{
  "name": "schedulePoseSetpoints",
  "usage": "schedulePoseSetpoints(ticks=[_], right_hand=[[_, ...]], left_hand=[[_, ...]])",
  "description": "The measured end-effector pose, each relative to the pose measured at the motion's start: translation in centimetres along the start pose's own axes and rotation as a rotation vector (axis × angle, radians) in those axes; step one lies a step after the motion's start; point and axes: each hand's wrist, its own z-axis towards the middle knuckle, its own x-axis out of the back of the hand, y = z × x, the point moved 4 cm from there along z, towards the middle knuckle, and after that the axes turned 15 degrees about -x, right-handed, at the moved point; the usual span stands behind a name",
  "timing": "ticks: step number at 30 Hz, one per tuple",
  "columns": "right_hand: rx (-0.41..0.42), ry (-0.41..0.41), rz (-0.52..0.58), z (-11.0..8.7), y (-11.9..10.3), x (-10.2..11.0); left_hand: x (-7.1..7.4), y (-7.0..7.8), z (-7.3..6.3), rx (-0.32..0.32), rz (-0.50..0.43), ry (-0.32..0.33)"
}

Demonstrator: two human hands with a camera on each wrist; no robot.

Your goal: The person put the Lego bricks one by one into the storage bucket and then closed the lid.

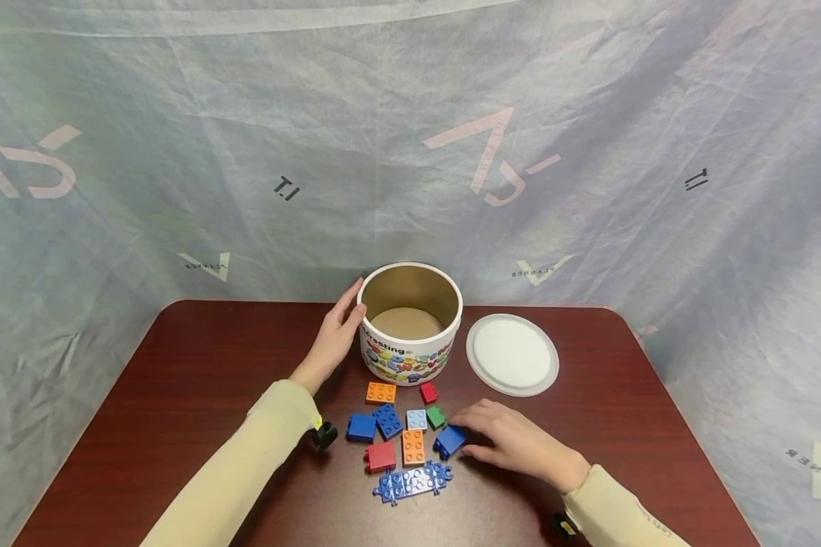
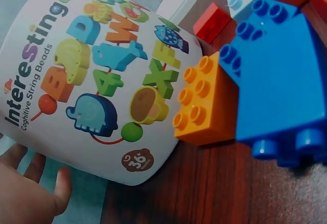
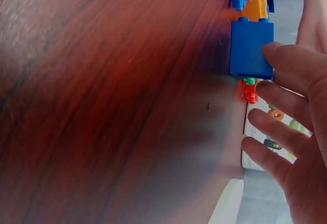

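Nine blocks (image 1: 413, 447), one blue baseplate (image 1: 412, 482), one tub (image 1: 407, 362), one lid (image 1: 512, 355).

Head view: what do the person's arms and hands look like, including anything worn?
The left sleeve and right sleeve are long and pale yellow; the right bears small lettering, not clearly legible. A small black device with a yellow mark sits at the left wrist and right wrist. Both hands are bare, without gloves.
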Motion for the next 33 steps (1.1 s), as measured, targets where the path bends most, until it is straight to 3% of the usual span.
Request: schedulePoseSetpoints(ticks=[6, 13, 25, 27, 31, 33], right_hand=[[-0.044, -0.046, -0.002, 0.2, 0.0, -0.3], [-0.041, -0.067, -0.001, 0.2, -0.1, -0.4], [-0.055, -0.037, -0.033, -0.4, 0.3, -0.1], [-0.067, -0.041, -0.032, -0.5, 0.4, 0.1], [-0.096, -0.047, -0.031, -0.7, 0.6, 0.6], [-0.112, -0.051, -0.031, -0.8, 0.8, 0.9]], left_hand=[[0.1, -0.1, -0.2, 0.006, 0.05, 0.024], [0.1, 0.1, -0.4, 0.014, 0.079, 0.019], [0.3, -0.3, -0.2, -0.014, 0.005, -0.017], [0.2, 0.0, -0.2, -0.009, 0.001, -0.029], [0.0, 2.1, -0.4, 0.015, 0.012, -0.052], [-0.2, 1.9, -0.5, 0.007, 0.02, -0.055]])
